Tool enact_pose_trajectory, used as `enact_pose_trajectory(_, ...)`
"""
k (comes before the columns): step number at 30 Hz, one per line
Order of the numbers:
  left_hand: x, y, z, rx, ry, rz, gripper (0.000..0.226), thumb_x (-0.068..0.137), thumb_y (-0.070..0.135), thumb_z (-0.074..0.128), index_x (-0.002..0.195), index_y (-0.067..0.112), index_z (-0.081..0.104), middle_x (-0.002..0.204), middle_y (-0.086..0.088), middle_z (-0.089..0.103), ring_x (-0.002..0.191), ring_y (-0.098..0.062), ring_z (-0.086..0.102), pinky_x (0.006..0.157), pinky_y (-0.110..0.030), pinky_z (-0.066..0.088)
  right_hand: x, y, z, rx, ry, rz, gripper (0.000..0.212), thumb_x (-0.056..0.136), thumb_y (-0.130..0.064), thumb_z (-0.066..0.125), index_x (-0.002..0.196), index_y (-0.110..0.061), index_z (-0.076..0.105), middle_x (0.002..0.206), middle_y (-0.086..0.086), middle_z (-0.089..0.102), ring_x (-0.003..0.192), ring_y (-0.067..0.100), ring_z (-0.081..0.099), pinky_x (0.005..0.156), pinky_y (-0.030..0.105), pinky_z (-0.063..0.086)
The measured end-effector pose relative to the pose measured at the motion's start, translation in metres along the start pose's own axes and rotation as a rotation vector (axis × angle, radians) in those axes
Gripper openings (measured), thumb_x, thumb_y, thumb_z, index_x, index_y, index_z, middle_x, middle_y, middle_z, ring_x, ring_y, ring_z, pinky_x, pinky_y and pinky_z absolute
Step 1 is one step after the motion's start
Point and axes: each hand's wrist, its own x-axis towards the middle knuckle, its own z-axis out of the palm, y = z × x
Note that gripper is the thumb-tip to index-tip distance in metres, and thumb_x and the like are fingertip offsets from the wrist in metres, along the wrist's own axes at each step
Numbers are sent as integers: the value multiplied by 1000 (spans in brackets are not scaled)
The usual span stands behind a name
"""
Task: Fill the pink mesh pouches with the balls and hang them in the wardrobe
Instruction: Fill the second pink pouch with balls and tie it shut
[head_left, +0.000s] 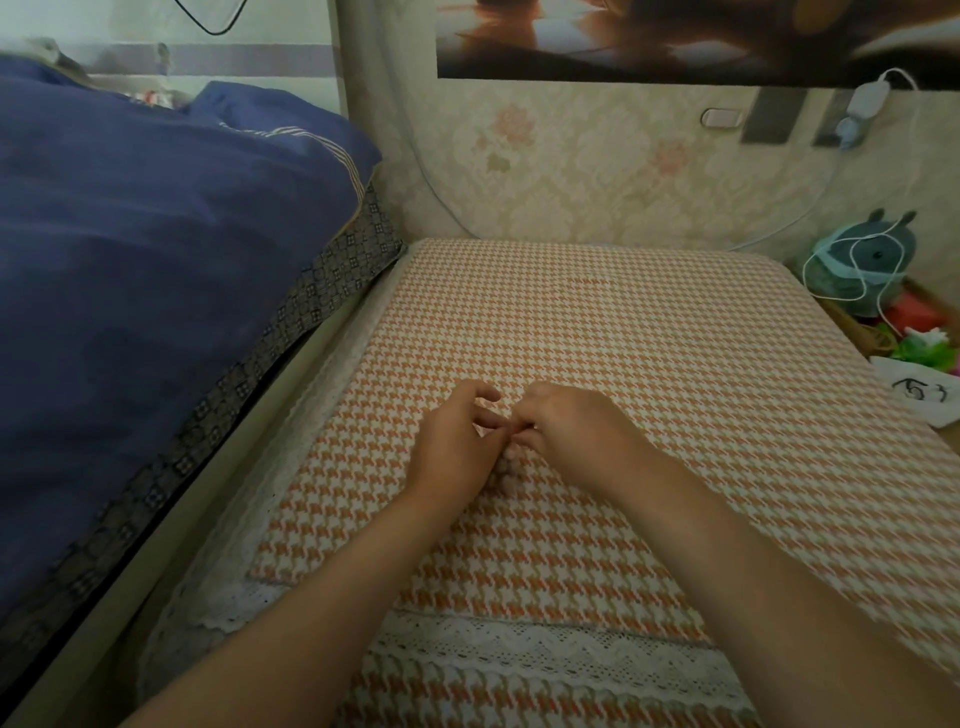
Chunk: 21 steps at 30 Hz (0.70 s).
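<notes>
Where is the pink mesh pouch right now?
Head view, centre: the pink mesh pouch is over the houndstooth cloth, between the left hand and right hand, both pinching its top.

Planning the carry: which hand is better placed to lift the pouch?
Probably left: both hands pinch the pink mesh pouch up top, but the left hand sits against its body, the right hand apart.

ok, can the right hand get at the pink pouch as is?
Likely yes: the right hand is at the pink pouch, apparently pinching its top opposite the left hand; nothing lies between. Hands hide most of it.
</notes>
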Motion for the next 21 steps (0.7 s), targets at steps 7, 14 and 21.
enact_pose_trajectory(7,4,-3,-5,-69,-72,26,33,84,18,75,111,25,57,83,10,73,57,7,61,54,-7,45,2,8,12,242,121,25,11,92,-32,72,98,-32,80,114,-18,68,86,-4,57,80,26,51)
enact_pose_trajectory(14,2,-6,-5,-67,-56,39,25,84,17,75,103,25,60,82,10,70,57,8,56,52,-9,44,3,-4,9,712,141,394,8,89,-18,76,86,-22,83,61,-15,70,55,-3,63,59,18,51)
enact_pose_trajectory(21,1,-4,1,72,-38,143,23,85,9,70,103,22,65,87,10,68,64,10,56,59,-4,41,7,-12,7,1278,-69,920,11,90,-5,72,93,4,75,74,11,71,45,13,55,45,25,51)
